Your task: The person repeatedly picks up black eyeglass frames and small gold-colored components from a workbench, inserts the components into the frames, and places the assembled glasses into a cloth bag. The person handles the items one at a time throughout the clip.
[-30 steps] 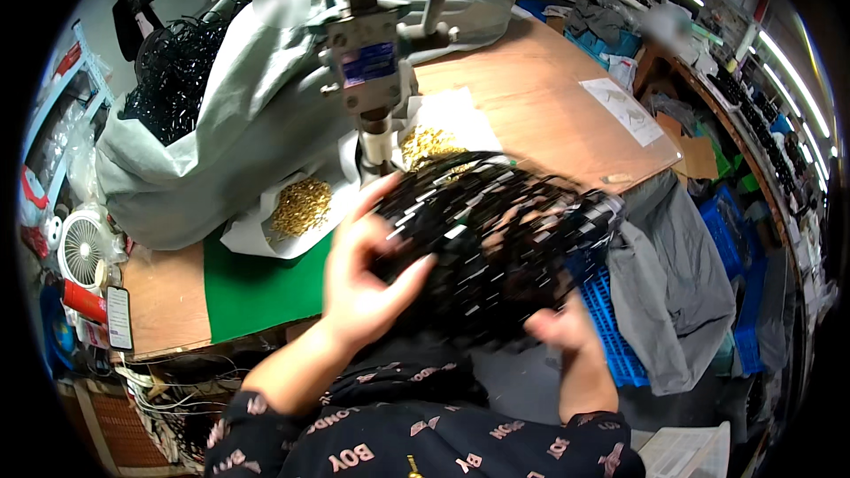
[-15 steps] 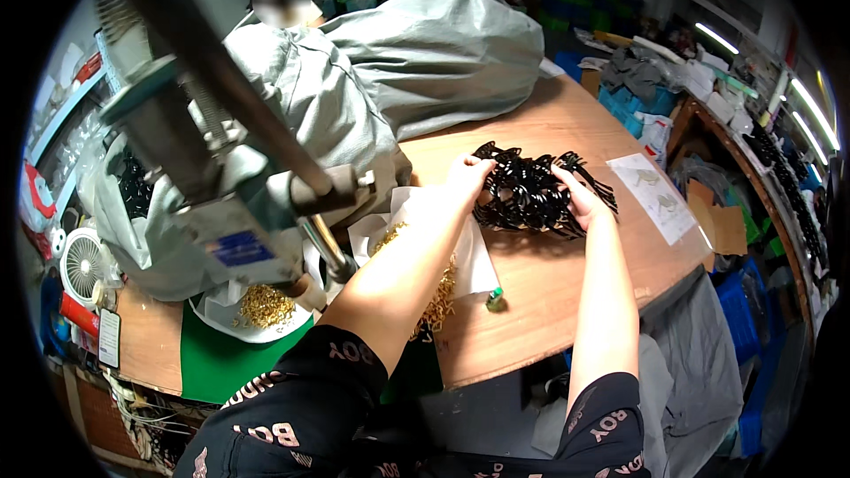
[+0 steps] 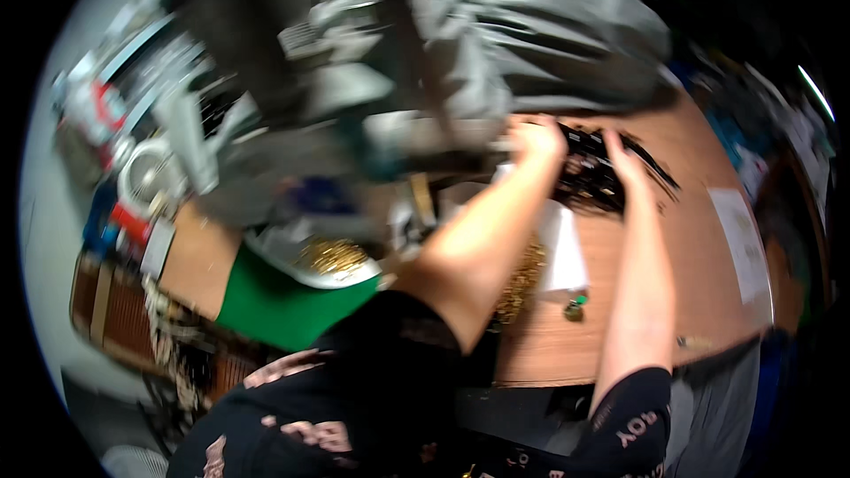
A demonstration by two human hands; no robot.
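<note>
A bunch of glossy black curved pieces [image 3: 591, 181] is on the brown table, blurred by motion; their exact kind does not show. My left hand [image 3: 538, 137] grips the bunch at its left end, fingers bent in. My right hand [image 3: 624, 159] closes on its right side, with long thin black prongs sticking out beyond the fingers. My left forearm partly covers a heap of small gold-coloured metal parts [image 3: 522, 288], beside a white sheet of paper [image 3: 562, 248].
A large press-like machine [image 3: 354, 124] stands at the left, close to my left arm. Beneath it, a white dish [image 3: 310, 276] holds more gold parts on green cloth [image 3: 266, 305]. Grey fabric [image 3: 567, 35] covers something behind. A small green-capped bottle [image 3: 575, 307] stands near the front edge.
The view has swung left, shifting everything rightward in the picture and blurring it. Both hands stay on the black bunch.
</note>
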